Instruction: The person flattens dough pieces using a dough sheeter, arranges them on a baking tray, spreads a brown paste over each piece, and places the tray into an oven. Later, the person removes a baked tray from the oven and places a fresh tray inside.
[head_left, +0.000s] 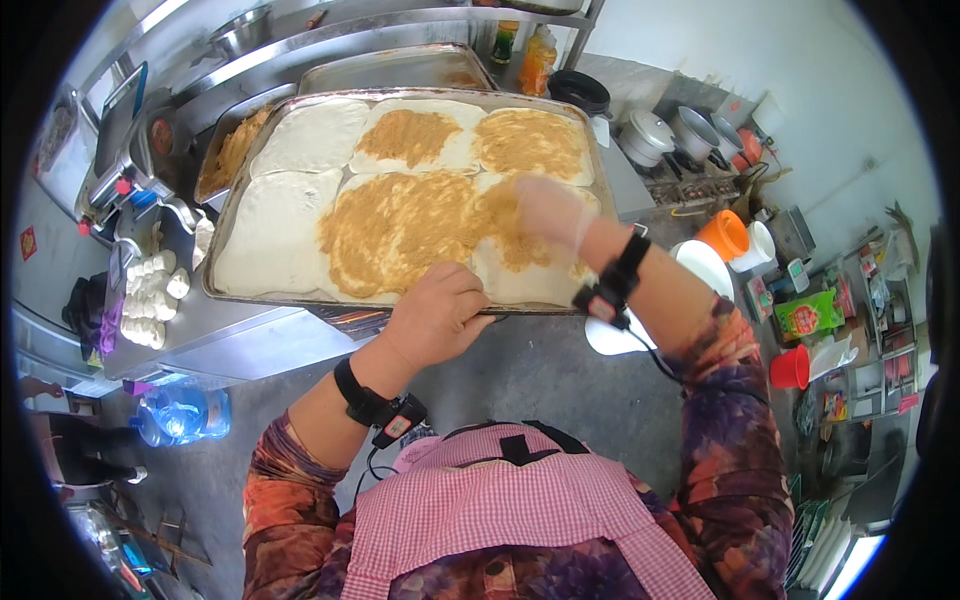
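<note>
A large metal tray (212, 256) holds flat dough sheets (275, 230), some coated with a brown-orange paste (380, 225). My left hand (441, 312) is curled on the tray's front edge, gripping it. My right hand (548, 212), in what looks like a thin clear glove, is over the coated sheets at the right, blurred, so its fingers and anything in them are unclear. A smaller pan (232, 150) of brown paste stands just left of the tray, and several white dough pieces (150, 300) lie on the steel counter (210, 340).
An empty tray (380, 70) sits behind. A steel machine (135, 170) stands left. Pots (648, 135), an orange bucket (722, 235) and shelving (880, 350) are at right. A blue water bottle (180, 415) is on the floor; another person's legs (75, 445) show lower left.
</note>
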